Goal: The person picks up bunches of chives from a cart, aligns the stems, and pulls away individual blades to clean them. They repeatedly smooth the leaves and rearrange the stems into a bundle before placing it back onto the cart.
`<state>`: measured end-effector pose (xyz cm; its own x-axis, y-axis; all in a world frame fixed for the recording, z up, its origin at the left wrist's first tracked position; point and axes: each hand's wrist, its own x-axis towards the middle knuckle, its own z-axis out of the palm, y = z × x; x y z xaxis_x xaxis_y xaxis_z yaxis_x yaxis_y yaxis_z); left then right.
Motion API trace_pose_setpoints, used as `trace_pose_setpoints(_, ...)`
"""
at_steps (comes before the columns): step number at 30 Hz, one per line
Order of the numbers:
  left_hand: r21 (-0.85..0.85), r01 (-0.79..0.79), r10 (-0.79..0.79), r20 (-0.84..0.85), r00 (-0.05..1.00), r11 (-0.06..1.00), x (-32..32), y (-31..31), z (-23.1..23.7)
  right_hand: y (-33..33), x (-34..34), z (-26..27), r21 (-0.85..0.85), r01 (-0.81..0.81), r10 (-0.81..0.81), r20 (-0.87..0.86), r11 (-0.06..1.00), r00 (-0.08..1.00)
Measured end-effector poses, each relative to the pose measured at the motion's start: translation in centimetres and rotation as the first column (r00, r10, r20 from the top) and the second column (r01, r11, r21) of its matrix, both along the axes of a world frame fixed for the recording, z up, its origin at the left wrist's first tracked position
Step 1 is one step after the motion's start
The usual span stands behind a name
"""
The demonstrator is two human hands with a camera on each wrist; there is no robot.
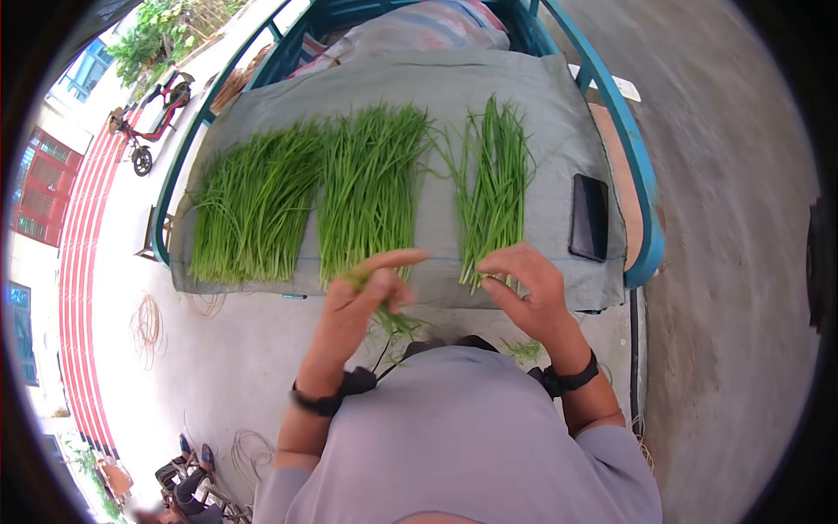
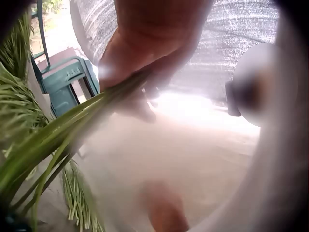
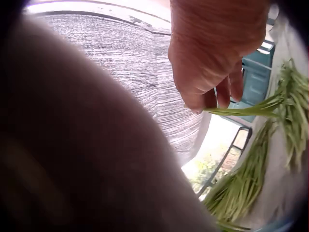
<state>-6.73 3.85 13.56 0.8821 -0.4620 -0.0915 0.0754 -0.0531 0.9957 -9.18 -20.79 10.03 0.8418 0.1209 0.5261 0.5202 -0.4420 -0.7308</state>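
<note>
Long green chives lie on a grey cloth in three piles: a left pile (image 1: 253, 205), a middle pile (image 1: 371, 188) and a thinner right pile (image 1: 493, 183). My left hand (image 1: 353, 306) grips a small bunch of chives (image 2: 63, 130) in front of the middle pile, with thin green ends hanging below the palm. At the lower end of the right pile, my right hand (image 1: 537, 293) pinches a few chive stalks (image 3: 241, 111) between thumb and finger. The stalks in its grip reach towards the other chives.
A dark phone (image 1: 589, 218) lies on the cloth (image 1: 559, 113) at the right. The blue rail (image 1: 642, 175) of a cart bed runs round it, with a striped sack (image 1: 419, 35) behind. Green scraps (image 1: 524, 350) lie on the ground. A seated person (image 1: 188, 489) shows at lower left.
</note>
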Motion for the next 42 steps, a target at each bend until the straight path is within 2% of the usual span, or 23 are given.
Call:
trace_pose_setpoints(3, -0.024, 0.109, -0.107, 0.051, 0.993, 0.994, 0.9, -2.0, -1.4, 0.8, 1.3, 1.5, -0.026, -0.136, 0.136, 0.006, 0.990, 0.991)
trace_pose_setpoints(6, -0.138, 0.031, -0.030, 0.007, 1.000, 0.990, 0.7, -3.8, -0.8, 1.7, 2.0, 2.5, -0.011, -0.118, 0.118, 0.032, 0.993, 0.992)
trace_pose_setpoints(9, -0.182, -0.047, 0.051, 0.020, 0.998, 0.982, 1.2, -4.1, -1.5, 2.3, 2.5, 2.2, 0.029, -0.112, 0.112, 0.011, 0.993, 0.994)
trace_pose_setpoints(12, -0.140, 0.032, -0.033, -0.005, 0.999, 0.990, 1.2, -3.6, -2.4, 2.3, 3.3, 2.6, -0.009, -0.127, 0.127, 0.021, 0.992, 0.992)
trace_pose_setpoints(13, -0.140, 0.037, -0.036, 0.011, 0.999, 0.989, 1.1, -3.7, -2.6, 2.5, 3.4, 2.6, 0.158, -0.180, 0.197, -0.095, 0.971, 0.976)
trace_pose_setpoints(15, -0.138, 0.049, -0.044, 0.042, 0.998, 0.989, 1.0, -4.0, -2.8, 3.1, 3.5, 2.4, 0.487, -0.207, 0.374, -0.278, 0.849, 0.885)
trace_pose_setpoints(18, -0.061, 0.066, -0.060, 0.097, 0.994, 0.996, 1.2, -3.7, -3.3, 3.5, 4.0, 1.5, 0.635, -0.290, 0.543, -0.245, 0.716, 0.803)
trace_pose_setpoints(21, -0.006, 0.007, -0.006, 0.108, 0.994, 1.000, 1.3, -4.2, -2.6, 3.7, 4.3, 1.3, 0.664, -0.260, 0.553, -0.277, 0.702, 0.786)
trace_pose_setpoints(24, -0.004, 0.023, -0.023, 0.079, 0.997, 1.000, 1.4, -4.2, -3.4, 3.8, 4.2, 1.0, 0.728, -0.227, 0.579, -0.275, 0.647, 0.767)
trace_pose_setpoints(26, -0.089, -0.023, 0.034, 0.126, 0.991, 0.996, 1.2, -5.0, -3.1, 4.3, 4.5, 0.1, 0.630, -0.243, 0.454, -0.197, 0.738, 0.869)
trace_pose_setpoints(29, -0.199, -0.057, 0.093, 0.180, 0.979, 0.978, 1.2, -5.1, -2.1, 4.0, 4.2, -1.3, 0.479, -0.245, 0.355, -0.153, 0.843, 0.922)
trace_pose_setpoints(31, -0.227, -0.130, 0.181, 0.218, 0.959, 0.965, 1.3, -4.5, -1.3, 3.2, 3.8, -2.2, 0.269, -0.247, 0.310, -0.224, 0.931, 0.924)
trace_pose_setpoints(33, -0.222, -0.260, 0.314, 0.261, 0.913, 0.940, 1.5, -3.6, -0.7, 1.9, 3.5, -3.1, -0.068, -0.253, 0.216, -0.343, 0.965, 0.914)
trace_pose_setpoints(35, -0.451, -0.342, 0.473, 0.220, 0.853, 0.825, 2.5, -2.9, -0.5, 1.3, 3.1, -3.9, -0.018, -0.227, 0.200, -0.402, 0.974, 0.894)
trace_pose_setpoints(36, -0.583, -0.365, 0.521, 0.120, 0.845, 0.726, 2.9, -2.2, 0.1, 1.0, 3.0, -4.1, 0.006, -0.214, 0.196, -0.431, 0.977, 0.881)
trace_pose_setpoints(37, -0.694, -0.390, 0.553, 0.014, 0.833, 0.605, 3.2, -1.2, 0.6, 0.4, 2.9, -4.4, 0.102, -0.231, 0.252, -0.455, 0.967, 0.854)
trace_pose_setpoints(39, -0.803, -0.443, 0.586, -0.147, 0.796, 0.399, 4.6, 1.5, 0.3, -1.0, 2.4, -5.1, 0.296, -0.250, 0.371, -0.485, 0.922, 0.792)
trace_pose_setpoints(40, -0.837, -0.465, 0.589, -0.229, 0.775, 0.287, 5.2, 3.2, -0.2, -1.7, 2.1, -5.3, 0.419, -0.189, 0.418, -0.565, 0.888, 0.711)
trace_pose_setpoints(42, -0.854, -0.486, 0.507, -0.342, 0.791, 0.183, 6.5, 7.3, -2.5, -3.2, 1.1, -5.5, 0.613, -0.012, 0.526, -0.668, 0.790, 0.526)
